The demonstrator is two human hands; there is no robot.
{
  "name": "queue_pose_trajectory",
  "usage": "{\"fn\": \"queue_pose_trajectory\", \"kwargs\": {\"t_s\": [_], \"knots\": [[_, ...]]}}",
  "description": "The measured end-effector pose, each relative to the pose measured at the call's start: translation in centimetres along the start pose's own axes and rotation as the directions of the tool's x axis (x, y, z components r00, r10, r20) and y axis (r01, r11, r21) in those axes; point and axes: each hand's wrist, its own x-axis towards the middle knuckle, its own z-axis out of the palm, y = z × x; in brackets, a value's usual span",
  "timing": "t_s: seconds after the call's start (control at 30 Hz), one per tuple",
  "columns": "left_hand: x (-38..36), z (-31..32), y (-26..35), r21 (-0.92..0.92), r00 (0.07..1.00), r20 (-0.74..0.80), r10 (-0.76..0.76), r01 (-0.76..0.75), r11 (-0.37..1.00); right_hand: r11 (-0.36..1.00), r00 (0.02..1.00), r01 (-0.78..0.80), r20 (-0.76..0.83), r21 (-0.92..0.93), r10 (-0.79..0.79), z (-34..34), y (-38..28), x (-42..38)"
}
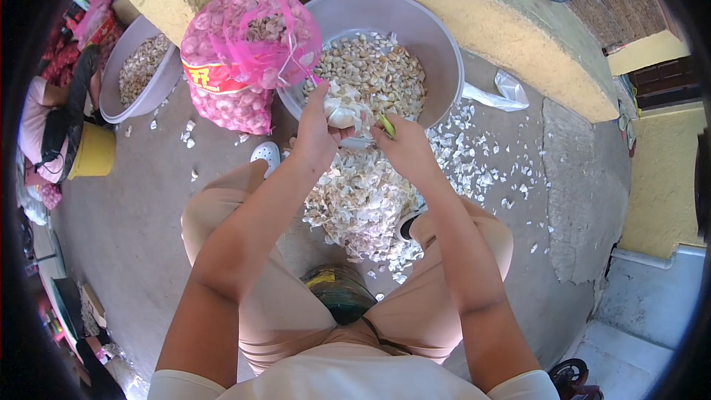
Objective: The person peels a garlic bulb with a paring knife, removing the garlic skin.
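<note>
On a grey concrete floor (141,215), a wide, round, pale grey plastic tub (442,59) is partly filled with loose cream-coloured garlic cloves (389,67). A bulging pink mesh bag (222,37) of garlic bulbs is stood beside it, and a broad heap of white papery skins (363,200) is spread before the tub. At the tub's near rim, as seen from above, a white, papery-skinned garlic bulb (342,115) is clasped in the left hand (318,130). A small tool with a yellow-green handle (386,126) is gripped in the curled fingers of the right hand (406,148), close beside the bulb.

The left fingers could be nicked if the tool is edged and slips on the dry skin. Cloves could be lost among the skins if the bulb is loosened too suddenly.

The tool's working end cannot be made out clearly against the pale skins. The left fingertips are partly hidden by the bulb, and another person (52,115) is partly cut off at the dark left border.
</note>
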Motion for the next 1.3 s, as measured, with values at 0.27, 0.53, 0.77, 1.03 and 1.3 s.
{"fn": "queue_pose_trajectory", "kwargs": {"t_s": [0.27,0.53,0.77,1.03,1.3], "knots": [[0.0,-0.1,-1.4,0.233,0.992,-0.070,0.103,-0.084,0.969,0.980,0.992,0.123,-0.006,0.153,-0.124,0.5,-0.5,-0.7],[-2.0,1.7,-1.3,0.365,0.982,0.009,0.191,-0.181,0.913,0.960,0.996,-0.031,-0.073,0.277,0.054,1.4,-0.7,-0.4],[-1.5,0.9,-3.0,0.384,0.987,0.111,0.116,-0.151,0.911,0.680,0.963,-0.177,-0.018,0.712,0.270,0.9,-1.3,-0.7],[-2.2,1.6,-2.8,0.484,0.991,0.053,0.119,-0.130,0.866,0.737,0.966,-0.117,-0.094,0.665,0.239,1.2,-0.1,-0.1],[-1.4,0.6,-2.5,0.411,0.991,0.132,0.022,-0.075,0.908,0.839,1.000,-0.029,0.017,0.543,0.024,-0.1,-0.8,-0.3]]}}
